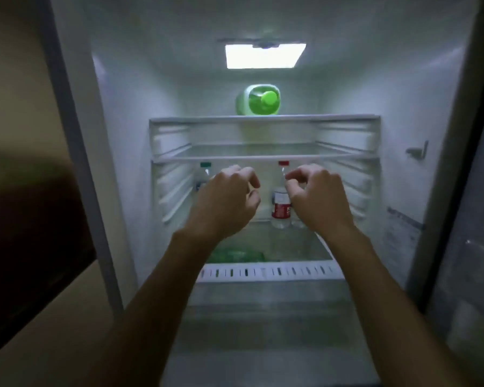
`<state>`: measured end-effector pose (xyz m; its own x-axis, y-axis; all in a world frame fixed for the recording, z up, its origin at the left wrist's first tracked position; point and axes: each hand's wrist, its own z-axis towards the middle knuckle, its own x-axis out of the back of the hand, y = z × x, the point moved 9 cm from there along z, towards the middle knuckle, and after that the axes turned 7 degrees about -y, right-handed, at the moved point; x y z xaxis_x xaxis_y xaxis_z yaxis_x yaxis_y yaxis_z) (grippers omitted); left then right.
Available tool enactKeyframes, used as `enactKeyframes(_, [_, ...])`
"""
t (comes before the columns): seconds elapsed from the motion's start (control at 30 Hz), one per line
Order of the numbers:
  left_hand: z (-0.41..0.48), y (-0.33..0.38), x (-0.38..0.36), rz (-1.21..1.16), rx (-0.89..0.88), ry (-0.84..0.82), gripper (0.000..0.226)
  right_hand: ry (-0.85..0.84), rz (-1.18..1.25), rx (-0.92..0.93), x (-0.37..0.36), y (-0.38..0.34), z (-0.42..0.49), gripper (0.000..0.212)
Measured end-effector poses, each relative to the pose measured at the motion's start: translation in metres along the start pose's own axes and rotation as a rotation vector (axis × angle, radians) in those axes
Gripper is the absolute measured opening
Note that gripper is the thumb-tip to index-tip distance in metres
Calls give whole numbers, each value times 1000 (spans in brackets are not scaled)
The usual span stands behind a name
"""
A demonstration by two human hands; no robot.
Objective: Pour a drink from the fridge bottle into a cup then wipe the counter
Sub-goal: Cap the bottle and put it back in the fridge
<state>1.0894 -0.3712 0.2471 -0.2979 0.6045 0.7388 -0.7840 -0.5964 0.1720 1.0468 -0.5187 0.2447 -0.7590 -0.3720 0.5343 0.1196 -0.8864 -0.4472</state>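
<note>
The fridge stands open in front of me. A clear bottle with a red cap and red label (280, 203) stands on the lower glass shelf. A second clear bottle with a green cap (204, 171) stands to its left, partly hidden behind my left hand (227, 196). My right hand (316, 196) hovers just right of the red-cap bottle, in front of it. Both hands reach into the fridge with loosely curled fingers and hold nothing. A green jug (259, 100) lies on its side on the top shelf, cap toward me.
A green bottle (235, 255) lies under the glass shelf in the drawer area. The middle shelf (263, 157) is bare. A lamp (264, 55) lights the fridge ceiling. The open door (470, 247) stands at the right, a beige wall (17, 93) at the left.
</note>
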Motion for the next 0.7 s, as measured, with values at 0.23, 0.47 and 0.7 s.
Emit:
enactKeyframes(0.23, [-88, -34, -28, 79, 158, -250, 17, -195, 11, -24, -47, 11, -60, 24])
enactKeyframes(0.47, [-145, -36, -33, 118, 243, -416, 19, -309, -40, -39, -44, 13, -118, 22])
enactKeyframes(0.7, [-206, -3, -45, 138, 219, -613, 24, -422, -162, -197, -7, 33, -196, 23])
